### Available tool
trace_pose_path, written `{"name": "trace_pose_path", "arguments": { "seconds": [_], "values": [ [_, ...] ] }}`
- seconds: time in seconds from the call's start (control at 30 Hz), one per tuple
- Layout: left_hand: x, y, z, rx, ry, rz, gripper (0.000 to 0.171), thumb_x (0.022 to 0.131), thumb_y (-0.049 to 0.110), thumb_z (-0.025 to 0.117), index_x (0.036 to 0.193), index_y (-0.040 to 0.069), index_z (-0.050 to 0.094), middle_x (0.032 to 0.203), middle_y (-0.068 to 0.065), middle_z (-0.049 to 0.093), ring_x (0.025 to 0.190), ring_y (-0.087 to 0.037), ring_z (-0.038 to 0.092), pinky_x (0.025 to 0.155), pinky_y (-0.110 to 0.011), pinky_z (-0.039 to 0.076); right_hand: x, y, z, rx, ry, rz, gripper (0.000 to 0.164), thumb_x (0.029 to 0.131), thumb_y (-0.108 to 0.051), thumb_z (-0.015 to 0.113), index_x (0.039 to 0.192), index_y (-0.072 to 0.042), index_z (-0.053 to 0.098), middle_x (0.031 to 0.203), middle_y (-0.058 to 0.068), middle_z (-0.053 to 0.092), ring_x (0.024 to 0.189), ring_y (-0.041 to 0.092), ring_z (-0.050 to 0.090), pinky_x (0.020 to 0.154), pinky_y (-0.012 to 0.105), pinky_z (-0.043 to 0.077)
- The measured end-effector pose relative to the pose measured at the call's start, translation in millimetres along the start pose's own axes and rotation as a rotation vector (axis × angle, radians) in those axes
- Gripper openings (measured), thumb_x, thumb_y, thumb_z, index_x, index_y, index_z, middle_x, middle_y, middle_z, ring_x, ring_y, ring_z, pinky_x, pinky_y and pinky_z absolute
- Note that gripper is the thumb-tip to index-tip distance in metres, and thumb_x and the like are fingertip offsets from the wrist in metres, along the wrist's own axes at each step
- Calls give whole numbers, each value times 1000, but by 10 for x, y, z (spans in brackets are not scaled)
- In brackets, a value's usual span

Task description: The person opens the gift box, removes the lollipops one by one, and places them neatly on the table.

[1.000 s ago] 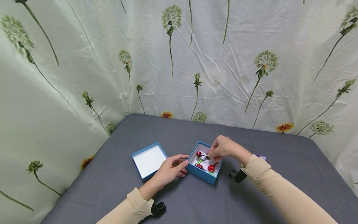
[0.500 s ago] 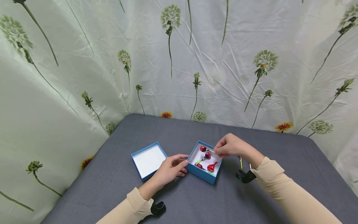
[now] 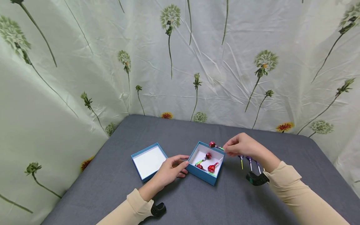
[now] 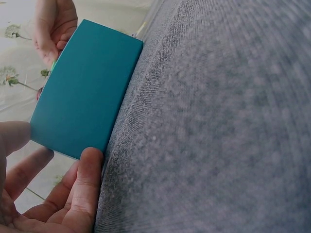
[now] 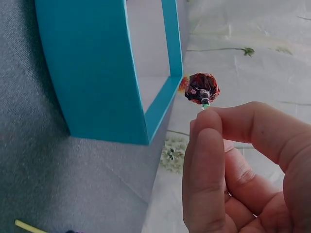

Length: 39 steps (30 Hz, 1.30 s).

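Observation:
My right hand [image 3: 239, 145] pinches the green stick of a red-wrapped lollipop [image 3: 212, 144] between thumb and forefinger. The candy end points left, above the far rim of an open blue box [image 3: 203, 177]; in the right wrist view the lollipop [image 5: 201, 88] shows past the box's corner. Inside the white-lined box lie several more red-wrapped lollipops [image 3: 211, 168]. My left hand [image 3: 168, 170] holds the box by its left corner. Seen from the left wrist, thumb and fingers [image 4: 87, 170] meet the box wall [image 4: 87, 92] at its near end.
A blue lid [image 3: 149, 162], white inside, lies left of the box, close to my left forearm. Several purple-wrapped lollipops [image 3: 249, 159] lie on the grey cloth right of the box, partly hidden under my right wrist. A flower-printed curtain [image 3: 180, 62] hangs behind the table.
My right hand has lifted the red lollipop up out of the box, moving right and away. The purple lollipops have come into sight. The left hand and box stay put.

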<state>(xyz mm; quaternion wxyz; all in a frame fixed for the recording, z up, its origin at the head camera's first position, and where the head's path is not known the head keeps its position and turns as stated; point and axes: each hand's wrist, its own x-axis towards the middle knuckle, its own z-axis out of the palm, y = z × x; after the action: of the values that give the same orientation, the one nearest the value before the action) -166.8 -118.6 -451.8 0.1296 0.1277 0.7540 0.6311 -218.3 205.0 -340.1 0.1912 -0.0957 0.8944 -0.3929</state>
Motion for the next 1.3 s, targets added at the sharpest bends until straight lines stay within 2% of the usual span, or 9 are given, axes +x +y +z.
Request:
{"name": "trace_pose_path", "arguments": {
  "seconds": [0.17,0.43,0.63,0.87,1.13,1.3],
  "values": [
    [6,1,3,-7,-2,-1,42,110,27,65,146,6,64,121,-17,75,96,-20,77,83,-36,68,-69,84,-77,9,20,4,28,102,-21,73,114,3,78,89,0,77,84,10,70,81,32,64],
    [10,0,5,-7,3,-3,42,110,27,64,146,7,64,121,-16,75,96,-20,76,83,-35,67,-194,206,-196,76,49,14,30,103,-20,71,118,6,76,94,-1,78,87,9,72,78,24,63],
    [10,-11,1,-6,0,-3,42,110,27,65,146,7,64,121,-16,75,96,-20,76,83,-35,67,-274,328,-280,100,66,23,31,105,-19,69,121,7,74,101,-1,80,88,5,73,81,24,63],
    [9,-14,-4,-6,-6,0,42,110,28,65,146,7,64,120,-16,75,96,-20,76,83,-35,67,-336,487,-361,108,90,36,33,107,-20,66,124,9,73,96,-7,77,84,3,69,80,23,61],
    [5,-5,-1,-8,-6,-7,42,110,28,65,146,7,64,121,-16,75,96,-19,76,84,-35,67,-449,649,-450,114,115,36,37,110,-20,61,128,11,70,111,0,80,92,-1,71,82,19,60],
    [10,-5,3,-6,-4,-7,42,110,27,64,146,6,63,121,-16,75,96,-19,76,83,-35,67,-517,739,-492,127,135,64,40,110,-21,61,131,12,68,103,-5,79,90,0,71,82,20,61]
  ]
}}
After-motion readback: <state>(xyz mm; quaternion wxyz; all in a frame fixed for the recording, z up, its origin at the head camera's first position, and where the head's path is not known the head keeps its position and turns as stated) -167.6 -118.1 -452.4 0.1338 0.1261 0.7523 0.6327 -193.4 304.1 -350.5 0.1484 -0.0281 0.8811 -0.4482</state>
